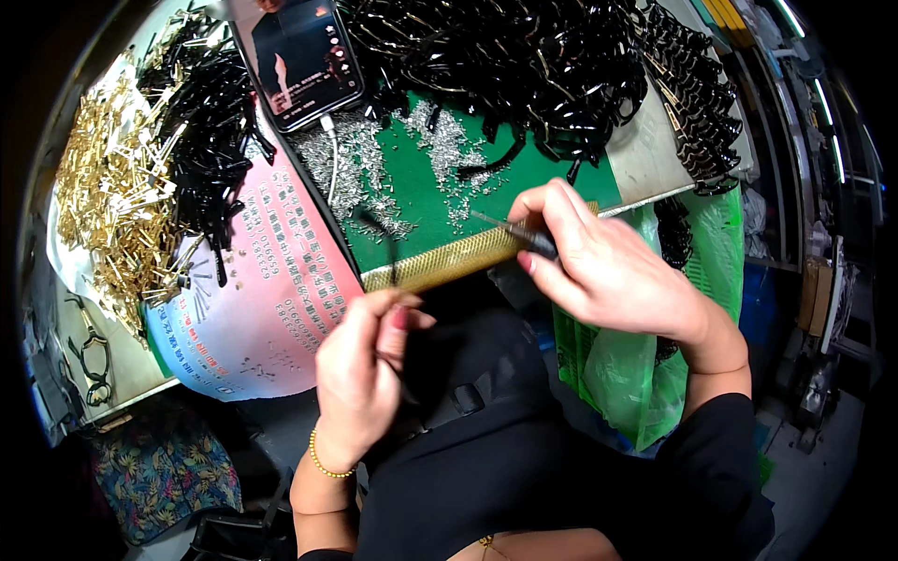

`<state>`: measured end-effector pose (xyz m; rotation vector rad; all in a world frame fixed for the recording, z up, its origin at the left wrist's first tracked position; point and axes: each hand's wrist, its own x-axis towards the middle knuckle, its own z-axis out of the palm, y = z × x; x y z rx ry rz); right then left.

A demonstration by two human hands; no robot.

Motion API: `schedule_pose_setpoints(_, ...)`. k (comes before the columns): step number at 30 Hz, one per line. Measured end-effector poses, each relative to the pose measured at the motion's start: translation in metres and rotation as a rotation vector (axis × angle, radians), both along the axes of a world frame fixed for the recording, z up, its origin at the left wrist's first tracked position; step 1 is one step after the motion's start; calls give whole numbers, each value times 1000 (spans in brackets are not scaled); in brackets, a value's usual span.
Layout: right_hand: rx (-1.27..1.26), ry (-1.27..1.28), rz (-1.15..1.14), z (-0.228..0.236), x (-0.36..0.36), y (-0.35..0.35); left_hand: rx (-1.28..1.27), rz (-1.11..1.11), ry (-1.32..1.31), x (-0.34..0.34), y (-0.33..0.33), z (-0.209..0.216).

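My left hand is closed in a pinch near the bench's front edge. From its fingertips rises a thin black glasses temple, smeared by motion. My right hand is wrapped around a small dark-handled screwdriver, whose slim metal shaft points left above a gold textured strip along the edge. Behind the hands, piles of tiny silver screws lie on a green mat. Black glasses frames are heaped beyond them, glossy and tangled.
A phone with a white cable lies at the back. To the left are heaped gold metal pieces and black temples on a printed pink-blue sheet. Glasses lie at far left. A green plastic bag hangs at right.
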<state>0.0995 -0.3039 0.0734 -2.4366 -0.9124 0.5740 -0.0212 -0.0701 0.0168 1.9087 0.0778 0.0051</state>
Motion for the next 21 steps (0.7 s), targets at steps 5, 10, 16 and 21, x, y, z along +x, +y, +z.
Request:
schedule_pose_setpoints(5, -199, -215, 115, 0, 10, 5, -279, 108, 78, 9, -9, -2)
schedule_pose_setpoints(10, -203, -205, 117, -5, 15, 2, -244, 136, -76, 29, -11, -3)
schedule_pose_setpoints(16, -212, -212, 138, -6, 17, 3, -122, 63, 63, 46, -18, 8)
schedule_pose_setpoints(21, -181, -212, 140, -8, 18, 0, -315, 139, 80, 33, -17, 5)
